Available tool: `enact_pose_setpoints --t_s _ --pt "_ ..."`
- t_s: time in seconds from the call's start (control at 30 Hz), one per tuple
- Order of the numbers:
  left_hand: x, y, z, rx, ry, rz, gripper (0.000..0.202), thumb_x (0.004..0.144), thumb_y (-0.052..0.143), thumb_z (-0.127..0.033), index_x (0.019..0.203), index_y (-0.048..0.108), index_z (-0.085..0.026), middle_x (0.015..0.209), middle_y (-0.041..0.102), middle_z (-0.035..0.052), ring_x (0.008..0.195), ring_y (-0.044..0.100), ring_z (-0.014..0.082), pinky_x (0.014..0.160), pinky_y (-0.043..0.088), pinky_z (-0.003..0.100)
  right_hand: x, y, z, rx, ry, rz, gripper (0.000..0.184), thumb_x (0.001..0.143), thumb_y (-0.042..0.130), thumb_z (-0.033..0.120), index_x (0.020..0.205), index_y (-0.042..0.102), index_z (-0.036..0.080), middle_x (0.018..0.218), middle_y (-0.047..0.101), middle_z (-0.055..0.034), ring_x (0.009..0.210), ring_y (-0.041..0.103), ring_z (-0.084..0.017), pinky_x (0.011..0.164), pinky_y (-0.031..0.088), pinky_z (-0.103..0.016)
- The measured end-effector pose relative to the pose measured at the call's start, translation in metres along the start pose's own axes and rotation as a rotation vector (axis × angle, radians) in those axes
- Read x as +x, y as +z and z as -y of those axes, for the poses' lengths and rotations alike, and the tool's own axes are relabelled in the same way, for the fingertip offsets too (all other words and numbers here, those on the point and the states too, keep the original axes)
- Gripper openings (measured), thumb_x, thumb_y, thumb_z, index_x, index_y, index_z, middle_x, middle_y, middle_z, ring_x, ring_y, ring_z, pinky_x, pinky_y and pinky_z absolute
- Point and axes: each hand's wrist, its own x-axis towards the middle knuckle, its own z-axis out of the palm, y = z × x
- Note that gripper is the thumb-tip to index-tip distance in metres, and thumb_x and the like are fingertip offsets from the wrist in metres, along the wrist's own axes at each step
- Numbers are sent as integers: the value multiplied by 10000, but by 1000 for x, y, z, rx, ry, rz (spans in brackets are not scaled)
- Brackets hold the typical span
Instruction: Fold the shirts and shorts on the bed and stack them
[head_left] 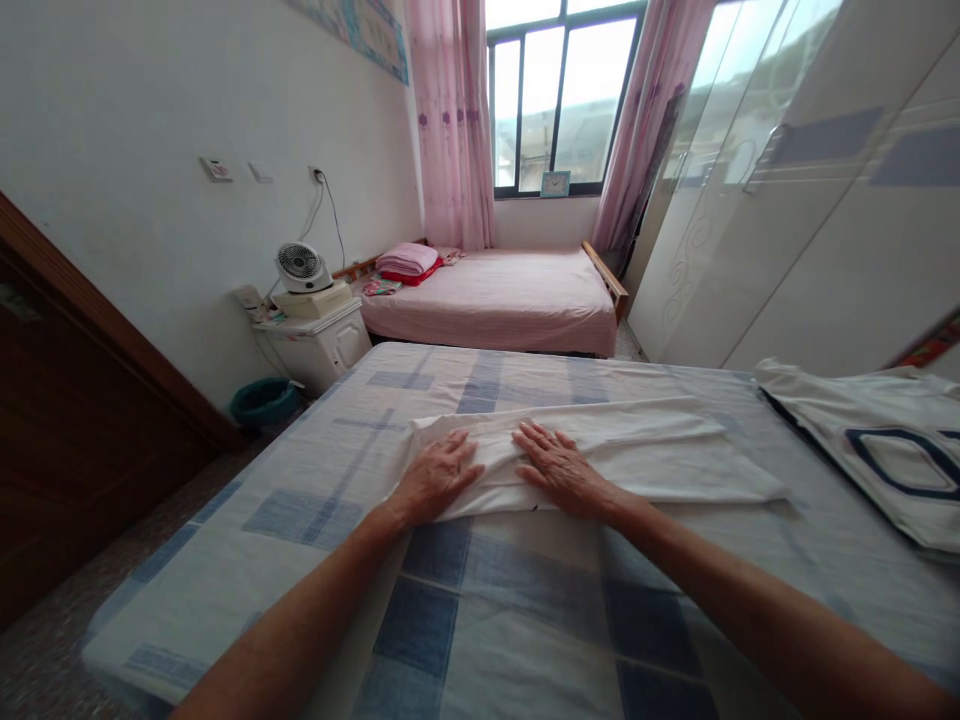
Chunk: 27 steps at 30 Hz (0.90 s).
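Note:
A white garment (637,455) lies spread in a long, flat shape across the bed with the blue-and-white checked sheet (510,580). Its right part splits into two layered ends, and a few creases run along it. My left hand (439,475) rests flat near the garment's left end, fingers stretched out. Flat on its middle-left part is my right hand (559,465), with the fingers spread. Both palms press down on the cloth, and neither hand grips it. The cloth under the palms is hidden.
A folded white garment with dark lettering (885,440) lies at the bed's right side. Beyond stands a pink-covered bed (510,290) with folded bedding (409,260). A fan (300,265) tops a white cabinet (326,345); a teal bin (264,402) and wardrobe (750,220) flank the room.

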Motion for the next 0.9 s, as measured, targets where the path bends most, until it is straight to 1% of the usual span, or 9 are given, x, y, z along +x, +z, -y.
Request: enact_pose_setpoints --t_s 0.1,0.23,0.37,0.43,0.5,0.57,0.67,0.77,0.9 --pt "-5 -19 20 -13 -235 -174 435 898 426 -372 1221 567 -116 1292 560 151 1216 498 237 1030 373 352 -13 -9 -18 -21 36 -93 557 951 278 464 1414 388 174 1495 334 -81 1393 245 -228 1115 212 -425" --pt "-11 -38 41 -6 -482 -120 391 850 479 -359 1108 628 -105 1022 670 131 950 628 235 874 474 331 -39 -5 -47 -69 142 -203 512 956 279 403 1355 466 142 1439 426 -102 1372 296 -233 1106 247 -414" --pt "-2 -41 42 159 -257 -295 400 895 383 -298 1160 615 -107 1244 583 145 1178 508 244 1035 360 359 -54 10 -62 -105 163 -226 503 951 289 387 1331 496 129 1414 458 -113 1353 332 -250 1095 269 -429" --pt "6 -36 42 191 -104 -210 447 930 318 -337 1238 577 -144 1394 476 112 1319 370 247 1094 281 390 -55 14 -63 -116 151 -227 506 950 296 398 1349 480 148 1426 446 -99 1355 327 -250 1094 268 -435" --pt "13 -26 44 194 -59 -43 513 939 284 -412 1340 488 -166 1483 365 84 1393 241 268 1117 222 446 -55 14 -61 -127 142 -219 507 948 301 407 1362 468 167 1442 425 -86 1358 323 -250 1094 264 -441" --pt "17 -14 49 187 -134 97 586 935 255 -462 1423 368 -158 1521 281 81 1416 164 296 1117 185 497 -55 12 -58 -138 135 -203 508 945 307 416 1360 473 175 1455 403 -84 1358 322 -252 1096 253 -443" --pt "19 -1 56 154 -273 177 638 923 240 -487 1458 285 -142 1535 226 100 1415 162 314 1107 189 513 -55 9 -56 -131 134 -183 515 942 305 429 1363 470 181 1467 384 -84 1360 317 -248 1101 236 -433" --pt "17 -1 56 108 -302 80 640 890 319 -468 1419 346 -110 1506 296 146 1391 256 282 1096 252 449 -57 7 -54 -105 145 -171 521 942 304 434 1373 457 185 1469 381 -88 1366 305 -246 1104 218 -428" --pt "5 -19 45 53 -466 -69 559 851 350 -427 1254 498 -69 1243 575 199 1176 526 282 962 407 386 -58 3 -51 -78 157 -163 519 942 309 433 1369 461 181 1471 380 -88 1372 287 -252 1111 190 -422"
